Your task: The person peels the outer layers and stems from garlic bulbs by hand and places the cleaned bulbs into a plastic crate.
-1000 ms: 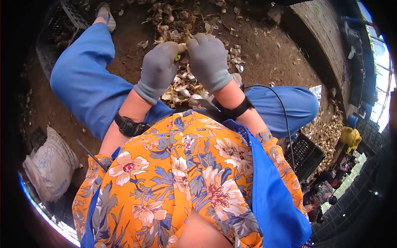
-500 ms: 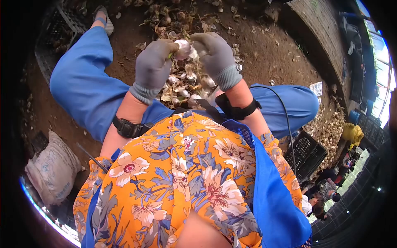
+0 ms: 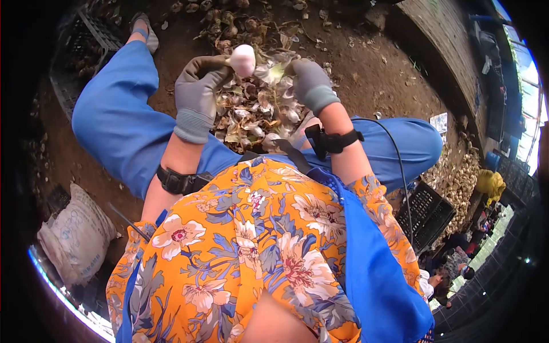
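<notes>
My left hand (image 3: 200,88), in a grey glove with a dark coated palm, is closed on the short stem of a garlic bulb (image 3: 243,60). The bulb looks smooth, white and faintly pink, and points away from my fingers. Opposite it, my right hand (image 3: 311,83) wears a matching glove and pinches a pale piece of garlic skin (image 3: 273,72), which hangs just right of the bulb. Below both hands lies a pile of garlic skins and bulbs (image 3: 251,111) on the soil between my legs.
More garlic (image 3: 229,26) lies on the ground ahead. A black crate (image 3: 426,214) stands at right beside a large garlic heap (image 3: 457,188). At left are a white sack (image 3: 77,234) and another crate (image 3: 86,34). Other people (image 3: 452,268) sit at far right.
My hands have drawn apart, the right one moving right with a piece of skin. The bulb in my left hand now shows a cleaner, smoother surface.
</notes>
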Available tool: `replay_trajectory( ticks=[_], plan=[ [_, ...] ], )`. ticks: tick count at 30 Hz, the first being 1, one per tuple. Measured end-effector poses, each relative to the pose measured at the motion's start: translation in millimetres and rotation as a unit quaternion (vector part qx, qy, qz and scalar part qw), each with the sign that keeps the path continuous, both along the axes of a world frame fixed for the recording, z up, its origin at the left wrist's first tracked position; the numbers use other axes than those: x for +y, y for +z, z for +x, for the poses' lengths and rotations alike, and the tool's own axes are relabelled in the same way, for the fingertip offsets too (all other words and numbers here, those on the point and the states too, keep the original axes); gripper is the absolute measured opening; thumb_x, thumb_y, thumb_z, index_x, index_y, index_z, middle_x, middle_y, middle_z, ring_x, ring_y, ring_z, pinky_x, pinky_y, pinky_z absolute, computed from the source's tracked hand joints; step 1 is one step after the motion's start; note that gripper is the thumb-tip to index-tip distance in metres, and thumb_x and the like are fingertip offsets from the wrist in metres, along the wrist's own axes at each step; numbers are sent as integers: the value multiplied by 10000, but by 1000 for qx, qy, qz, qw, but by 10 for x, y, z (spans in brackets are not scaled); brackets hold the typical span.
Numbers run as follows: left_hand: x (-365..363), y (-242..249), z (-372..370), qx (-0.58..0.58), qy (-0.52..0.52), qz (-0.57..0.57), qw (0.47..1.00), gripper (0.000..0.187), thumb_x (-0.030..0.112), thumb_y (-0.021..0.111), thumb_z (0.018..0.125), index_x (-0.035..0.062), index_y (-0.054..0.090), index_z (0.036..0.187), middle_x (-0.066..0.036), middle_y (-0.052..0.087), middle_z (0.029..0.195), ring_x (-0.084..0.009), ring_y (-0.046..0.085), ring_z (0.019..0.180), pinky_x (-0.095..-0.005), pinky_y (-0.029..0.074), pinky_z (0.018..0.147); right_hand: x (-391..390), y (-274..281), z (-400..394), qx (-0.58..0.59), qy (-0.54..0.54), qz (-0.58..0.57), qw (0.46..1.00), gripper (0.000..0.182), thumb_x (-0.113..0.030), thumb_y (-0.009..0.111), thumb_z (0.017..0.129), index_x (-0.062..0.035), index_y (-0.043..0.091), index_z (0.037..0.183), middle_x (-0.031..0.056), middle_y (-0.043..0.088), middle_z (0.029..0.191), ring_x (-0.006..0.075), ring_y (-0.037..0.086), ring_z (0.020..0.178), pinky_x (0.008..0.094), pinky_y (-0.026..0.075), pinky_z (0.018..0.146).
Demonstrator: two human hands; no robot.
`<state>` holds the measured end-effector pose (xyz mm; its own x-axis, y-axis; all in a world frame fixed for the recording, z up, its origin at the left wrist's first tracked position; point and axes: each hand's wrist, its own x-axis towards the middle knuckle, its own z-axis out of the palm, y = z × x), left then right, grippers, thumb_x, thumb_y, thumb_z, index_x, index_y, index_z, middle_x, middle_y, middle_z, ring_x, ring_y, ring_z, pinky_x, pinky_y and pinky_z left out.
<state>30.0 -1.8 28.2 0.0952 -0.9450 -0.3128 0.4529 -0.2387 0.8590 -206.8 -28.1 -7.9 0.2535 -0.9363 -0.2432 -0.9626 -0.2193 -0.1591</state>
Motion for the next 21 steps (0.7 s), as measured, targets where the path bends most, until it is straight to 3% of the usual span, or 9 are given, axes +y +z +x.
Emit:
replay_trajectory(
  ticks=[2,4,8,13,14,15,18,20,21],
  plan=[
    [-6,-143,50,73,2,17,997,150,-68,608,839,-7,608,975,-146,645,1002,-204,645,891,-324,565,796,-37,75,31,-374,-124,98,914,178,-95,615,817,-109,678,983,125,669,987,296,631,918,361,506,779],
    [-19,-178,29,148,9,66,987,156,-62,608,841,-10,597,988,-145,640,1012,-215,646,887,-315,570,787,-65,172,124,-421,-139,116,889,152,-137,599,868,-58,673,975,117,679,950,247,639,885,331,508,769],
    [-27,149,-139,-114,-100,-14,988,268,-35,587,861,-17,571,1128,-112,633,1048,-189,630,934,-276,551,804,10,51,303,-809,-266,261,453,508,-429,452,965,-2,479,1239,145,578,1178,261,603,985,424,519,834],
    [22,-87,-232,-55,-167,9,984,564,-17,564,807,17,425,1352,-85,544,1171,-115,550,905,-217,460,756,-593,-481,28,-793,-461,338,210,707,-616,445,880,-7,455,1239,213,562,1184,308,581,883,473,495,793],
    [1,-94,-212,-54,-159,7,986,564,-17,564,807,17,425,1352,-85,544,1171,-115,550,905,-217,460,756,-875,-414,-195,-826,-388,322,253,686,-601,462,879,6,477,1198,223,570,1149,303,566,863,441,493,801],
    [-23,-116,-185,-54,-150,15,987,539,-5,568,812,-2,434,1335,-82,554,1154,-110,551,902,-214,458,752,-1180,-181,-404,-893,-260,348,118,672,-581,450,892,16,483,1198,211,575,1140,308,566,915,440,479,855],
    [-52,-47,-122,-2,-137,37,990,448,63,588,848,-31,482,1274,-70,580,1104,-104,564,925,-227,462,786,-1825,534,-523,-913,-159,83,367,597,-523,502,897,0,522,1184,186,554,1190,331,519,1146,469,400,1017],
    [-88,40,-174,-21,-136,53,989,417,86,598,855,-14,511,1251,-60,587,1091,-104,564,932,-237,462,811,-2330,193,-492,-857,-235,135,439,474,-418,548,899,-17,567,1151,179,584,1173,296,552,1107,436,424,991],
    [-104,55,-200,6,-135,76,988,392,100,605,860,-1,532,1231,-53,594,1088,-106,565,943,-240,459,832,-2448,-8,-305,-762,-254,151,575,417,-365,554,890,-28,591,1132,173,600,1154,283,566,1086,406,434,976]
  ],
)
